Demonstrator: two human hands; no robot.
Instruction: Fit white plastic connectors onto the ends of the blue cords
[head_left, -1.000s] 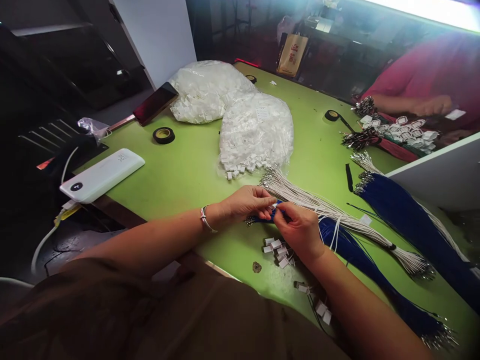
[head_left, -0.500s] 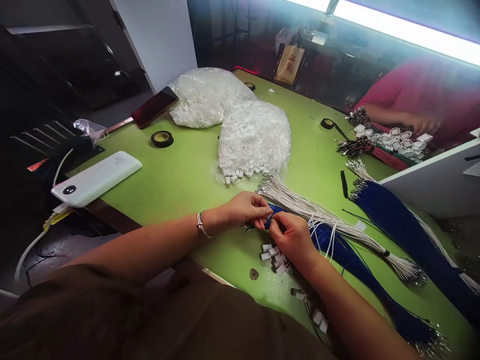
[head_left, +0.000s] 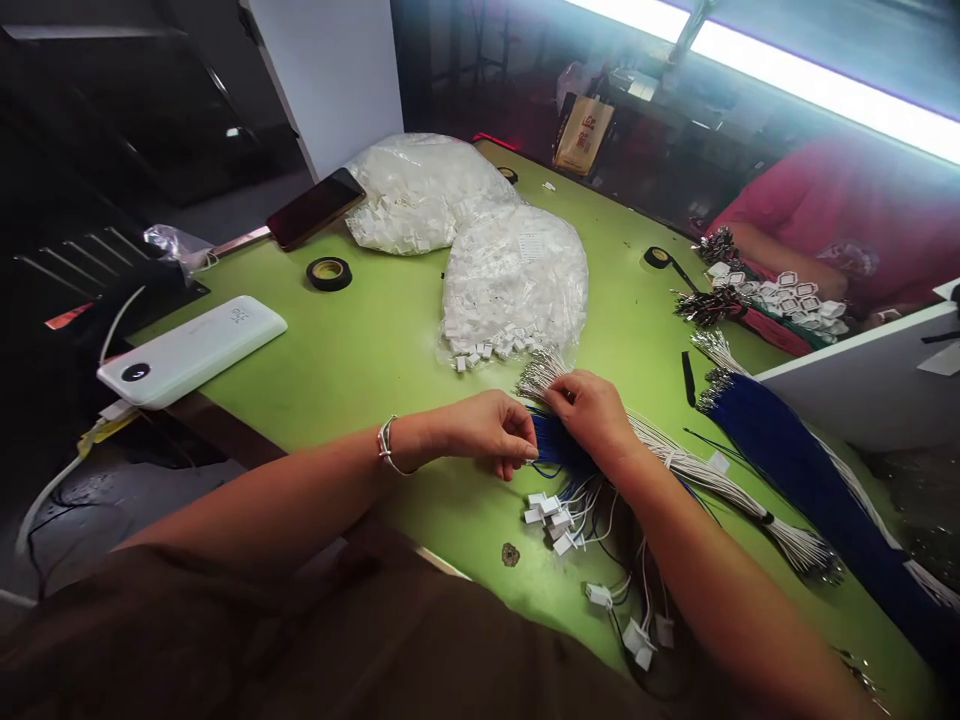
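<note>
My left hand [head_left: 491, 432] rests on the green table [head_left: 360, 350], its fingers curled in a pinch at the end of a bundle of blue cords [head_left: 559, 452]. My right hand [head_left: 592, 410] lies further out, its fingers closed over the metal-tipped end of a bundle of white cords [head_left: 720, 480]. Just below both hands sits a small heap of white tags on cords [head_left: 555, 510], and more such tags [head_left: 637, 630] lie by my right forearm.
Two clear bags of white tags [head_left: 514, 270] fill the table's middle. A white power bank [head_left: 191, 350], a tape roll [head_left: 328, 272] and a phone [head_left: 315, 207] lie at the left. More blue cord bundles [head_left: 810, 470] lie right. A person in pink [head_left: 847, 215] works opposite.
My right hand has left the left hand and moved up and out onto the end of the white cord bundle. My left hand has stayed pinched at the blue cords.
</note>
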